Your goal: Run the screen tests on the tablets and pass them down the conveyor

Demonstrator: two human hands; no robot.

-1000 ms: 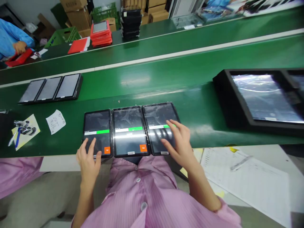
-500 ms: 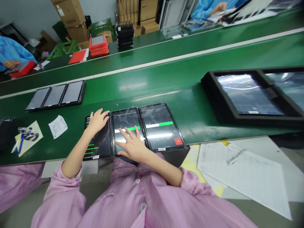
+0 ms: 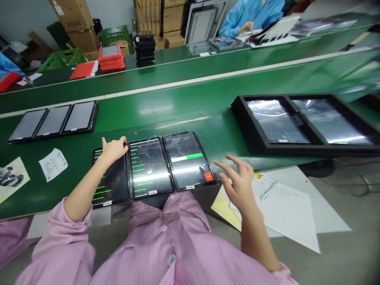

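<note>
Three tablets lie side by side in front of me. The left tablet (image 3: 114, 180) and the middle tablet (image 3: 150, 166) show green lines of text on dark screens. On the right tablet (image 3: 185, 168) are a white-and-green bar and a red square. My left hand (image 3: 113, 151) is over the top of the left tablet, thumb and forefinger closed at its upper right corner, one outer finger raised. My right hand (image 3: 239, 180) hangs in the air just right of the right tablet, fingers apart and holding nothing.
Three more tablets (image 3: 53, 120) lie at the back left, near a handwritten note (image 3: 53, 164). A black frame (image 3: 249, 130) with two screens stands on the right. Papers (image 3: 287, 202) with a pen lie below it. Across the green bench are red cases (image 3: 111, 61) and a co-worker's blue sleeve (image 3: 234, 19).
My right hand has left the middle tablet and moved right, past the right tablet. The middle screen switched from the bar to green text. My left fingers have drawn together at the corner.
</note>
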